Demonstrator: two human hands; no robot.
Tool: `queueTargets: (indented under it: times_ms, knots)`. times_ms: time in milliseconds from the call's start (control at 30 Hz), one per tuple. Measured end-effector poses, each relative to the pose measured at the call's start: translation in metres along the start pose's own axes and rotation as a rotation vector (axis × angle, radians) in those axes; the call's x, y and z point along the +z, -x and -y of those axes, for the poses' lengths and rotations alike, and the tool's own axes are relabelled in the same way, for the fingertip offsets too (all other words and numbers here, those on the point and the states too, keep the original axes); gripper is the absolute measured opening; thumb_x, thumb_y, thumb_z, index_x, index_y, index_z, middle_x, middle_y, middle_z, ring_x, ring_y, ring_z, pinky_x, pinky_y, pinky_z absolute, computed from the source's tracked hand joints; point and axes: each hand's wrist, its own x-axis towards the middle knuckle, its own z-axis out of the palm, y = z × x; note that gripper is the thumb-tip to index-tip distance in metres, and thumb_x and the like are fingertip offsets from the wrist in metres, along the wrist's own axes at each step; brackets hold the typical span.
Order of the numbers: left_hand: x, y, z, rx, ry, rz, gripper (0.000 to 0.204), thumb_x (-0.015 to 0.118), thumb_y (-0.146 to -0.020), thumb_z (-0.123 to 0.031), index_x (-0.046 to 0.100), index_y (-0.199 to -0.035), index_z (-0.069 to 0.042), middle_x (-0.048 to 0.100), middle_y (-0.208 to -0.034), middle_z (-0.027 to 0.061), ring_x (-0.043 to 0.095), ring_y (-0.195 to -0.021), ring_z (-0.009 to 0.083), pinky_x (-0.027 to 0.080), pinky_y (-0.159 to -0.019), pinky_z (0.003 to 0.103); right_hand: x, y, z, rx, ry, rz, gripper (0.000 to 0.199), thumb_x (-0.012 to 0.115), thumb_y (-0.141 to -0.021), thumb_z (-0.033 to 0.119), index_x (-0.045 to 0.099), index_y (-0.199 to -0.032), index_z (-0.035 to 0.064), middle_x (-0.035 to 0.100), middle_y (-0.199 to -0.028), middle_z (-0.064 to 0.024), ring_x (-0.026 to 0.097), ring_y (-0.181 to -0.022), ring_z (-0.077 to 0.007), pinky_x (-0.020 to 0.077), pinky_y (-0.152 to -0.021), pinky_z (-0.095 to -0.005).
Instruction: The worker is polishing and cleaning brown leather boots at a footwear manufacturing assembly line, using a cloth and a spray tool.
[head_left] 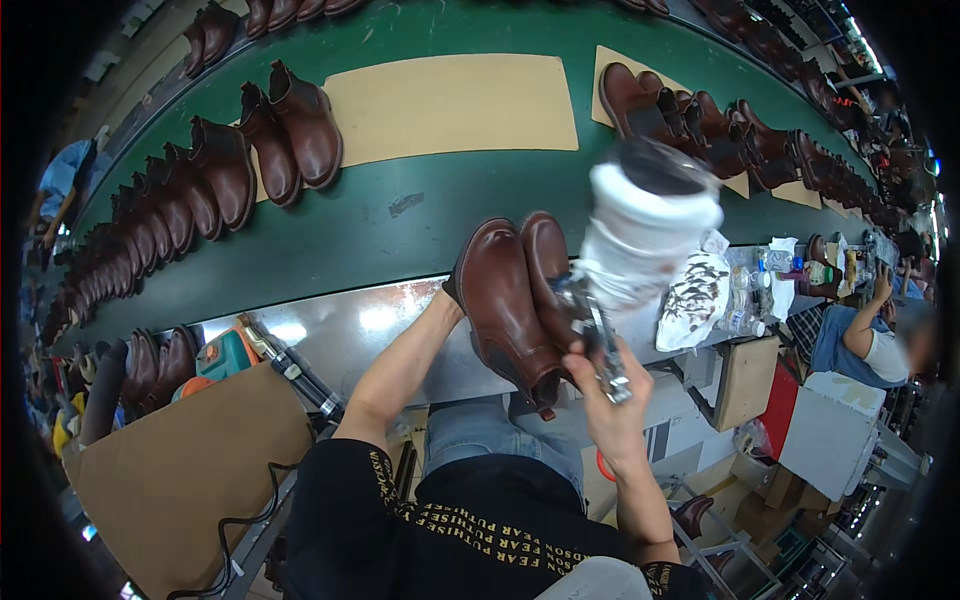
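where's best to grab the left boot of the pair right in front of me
Probably around the shaft of the left boot, coming from the near left. Its toe points away from you, its shaft toward you; the right boot crowds its other flank, and the right hand, holding a metal tool, is close on that side.

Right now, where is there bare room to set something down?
The tan sheet between the left boot row and right boot row; also the green tabletop between that sheet and the central boots. It's crowded along both rows and around the stained cloth.
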Motion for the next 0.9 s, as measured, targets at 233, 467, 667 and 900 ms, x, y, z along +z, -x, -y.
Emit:
queueTargets:
  times_ms: [233, 467, 667, 900]
  knots:
    - [-0.034, 0.007, 0.0, 0.007, -0.214, 0.024, 0.032, 0.041, -0.097, -0.02, 0.045, -0.126, -0.008, 0.051, -0.121, 0.0079, 0.049, -0.11, 0.0149, 0.038, -0.101, 0.031, -0.02, 0.017, -0.004, 0.165, 0.018, -0.022, 0.031, 0.069, -0.079, 0.005, 0.06, -0.107, -0.0045, 0.059, -0.08, -0.0042, 0.052, -0.069, -0.01, 0.0442, -0.063, -0.0237]
    - [-0.006, 0.008, -0.003, 0.058, -0.806, -0.092, 0.028, 0.043, -0.094, -0.018, 0.048, -0.119, -0.006, 0.054, -0.112, 0.0088, 0.052, -0.102, 0.0179, 0.043, -0.093, 0.034, -0.026, -0.003, -0.014, 0.258, -0.087, -0.236, 0.019, 0.067, -0.083, 0.013, 0.055, -0.075, -0.0002, 0.049, -0.064, 0.0043, 0.042, -0.058, -0.0043, 0.0341, -0.051, -0.0216]
    - [0.001, 0.017, -0.008, -0.004, -0.896, -0.194, 0.026, 0.044, -0.094, -0.018, 0.049, -0.117, -0.006, 0.055, -0.11, 0.0085, 0.052, -0.1, 0.018, 0.043, -0.09, 0.034, -0.049, 0.029, 0.001, 0.177, -0.027, -0.111, 0.016, 0.069, -0.081, 0.011, 0.062, -0.088, -0.0019, 0.054, -0.068, 0.0007, 0.045, -0.062, -0.0055, 0.0388, -0.056, -0.0223]
    - [0.009, 0.014, -0.004, -0.095, -1.019, -0.296, 0.024, 0.044, -0.094, -0.018, 0.05, -0.114, -0.006, 0.056, -0.106, 0.0081, 0.053, -0.096, 0.0181, 0.044, -0.087, 0.033, -0.034, -0.012, 0.005, 0.252, 0.012, -0.134, 0.016, 0.067, -0.082, 0.011, 0.058, -0.082, -0.0023, 0.048, -0.063, 0.002, 0.039, -0.061, -0.0052, 0.0338, -0.053, -0.0226]
